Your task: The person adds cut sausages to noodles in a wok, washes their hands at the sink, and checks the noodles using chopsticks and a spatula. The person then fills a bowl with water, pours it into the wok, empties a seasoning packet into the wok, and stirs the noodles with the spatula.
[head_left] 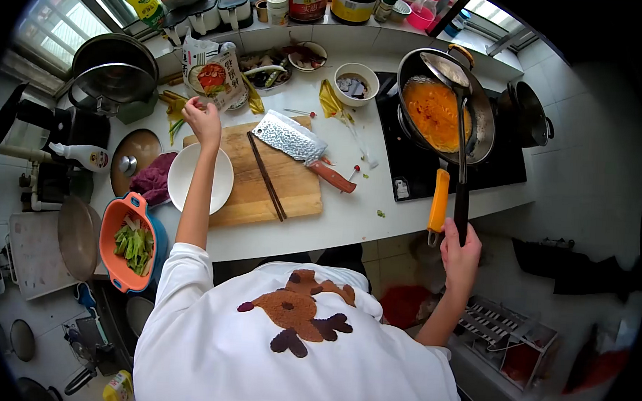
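Observation:
My right hand (459,257) is closed round the black handle of a long metal ladle (462,136). The ladle's head lies inside the wok (483,126), near its far rim, over orange, bubbling liquid (433,112). Just left of that grip is the wok's yellow handle (439,200). My left hand (203,123) is raised above the counter with its fingers pinched together; what is in them is too small to make out. Behind those fingers stands a food packet (222,77) with a red dish printed on it. A white bowl (208,182) sits below my left forearm, partly covered by it.
A cleaver (288,136) and dark chopsticks (267,179) lie on the wooden cutting board (303,199). An orange basket (114,261) holds chopped greens at the counter's left edge. A bowl of dark liquid (356,83) stands left of the black stove (403,180). Jars line the windowsill.

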Demonstrator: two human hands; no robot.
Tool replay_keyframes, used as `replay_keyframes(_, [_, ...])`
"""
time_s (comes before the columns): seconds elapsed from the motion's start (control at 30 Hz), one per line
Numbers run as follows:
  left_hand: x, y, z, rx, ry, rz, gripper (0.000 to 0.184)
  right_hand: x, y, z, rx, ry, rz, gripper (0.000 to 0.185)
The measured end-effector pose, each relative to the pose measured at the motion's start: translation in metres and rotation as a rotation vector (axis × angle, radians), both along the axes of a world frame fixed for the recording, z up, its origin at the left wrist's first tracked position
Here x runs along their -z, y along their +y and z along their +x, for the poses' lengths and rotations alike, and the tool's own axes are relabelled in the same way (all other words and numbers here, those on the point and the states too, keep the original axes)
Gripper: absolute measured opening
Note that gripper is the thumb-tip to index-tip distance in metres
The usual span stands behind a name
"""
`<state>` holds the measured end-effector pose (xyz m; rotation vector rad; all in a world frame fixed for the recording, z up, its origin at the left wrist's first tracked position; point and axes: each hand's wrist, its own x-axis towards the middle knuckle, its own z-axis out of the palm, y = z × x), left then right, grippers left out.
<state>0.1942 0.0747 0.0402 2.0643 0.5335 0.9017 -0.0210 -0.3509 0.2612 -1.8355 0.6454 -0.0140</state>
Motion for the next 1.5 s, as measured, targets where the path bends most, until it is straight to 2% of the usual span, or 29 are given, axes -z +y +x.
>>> replay_keyframes(0.1, [-0.047,-0.085,-0.04,0.341,-0.035,-0.212,0.023,-0.005,-0.056,0.001,0.023,0.037,-0.106,0.026])
replay_keyframes(0.17, [-0.061,-0.149,-0.077,0.685,0.158,-0.357,0.021,-0.001,-0.089,0.007,0.012,0.041,-0.167,0.027])
replay_keyframes(0.2, [-0.046,-0.182,-0.094,0.859,0.158,-0.359,0.02,-0.001,-0.103,0.011,-0.034,0.087,-0.153,0.028])
replay_keyframes(0.27, [-0.052,-0.246,-0.133,1.227,0.432,-0.648,0.025,0.0,-0.129,0.02,-0.126,0.155,-0.073,0.031])
replay_keyframes(0.3, [-0.05,-0.271,-0.143,1.386,0.555,-0.714,0.027,-0.002,-0.139,0.025,-0.119,0.153,-0.075,0.031])
replay_keyframes(0.37, [-0.055,-0.314,-0.153,1.459,0.637,-0.944,0.031,-0.005,-0.155,0.033,-0.281,0.272,-0.052,0.031])
replay_keyframes(0.4, [-0.057,-0.327,-0.153,1.465,0.638,-0.944,0.031,-0.003,-0.164,0.037,-0.315,0.299,-0.035,0.032])
replay_keyframes(0.47, [-0.067,-0.353,-0.151,1.386,0.805,-1.286,0.039,0.005,-0.181,0.047,-0.363,0.327,-0.018,0.032])
replay_keyframes(0.6, [-0.09,-0.388,-0.157,1.347,0.744,-1.335,0.047,0.018,-0.204,0.08,-0.489,0.356,-0.103,0.033])
replay_keyframes(0.7, [-0.1,-0.391,-0.157,1.255,0.745,-1.455,0.045,0.032,-0.218,0.114,-0.562,0.33,-0.197,0.034])
replay_keyframes(0.87, [-0.112,-0.395,-0.161,1.07,0.71,-1.488,0.044,0.047,-0.228,0.162,-0.666,0.177,-0.367,0.042])
replay_keyframes(1.1, [-0.12,-0.403,-0.164,0.922,0.718,-1.502,0.029,0.053,-0.226,0.181,-0.743,0.155,-0.335,0.04])
replay_keyframes(1.3, [-0.119,-0.401,-0.165,0.911,0.801,-1.417,0.02,0.03,-0.24,0.156,-0.784,0.322,-0.21,0.034])
replay_keyframes(1.5, [-0.118,-0.4,-0.163,0.935,0.783,-1.468,0.018,0.003,-0.27,0.112,-0.695,0.313,-0.261,0.029])
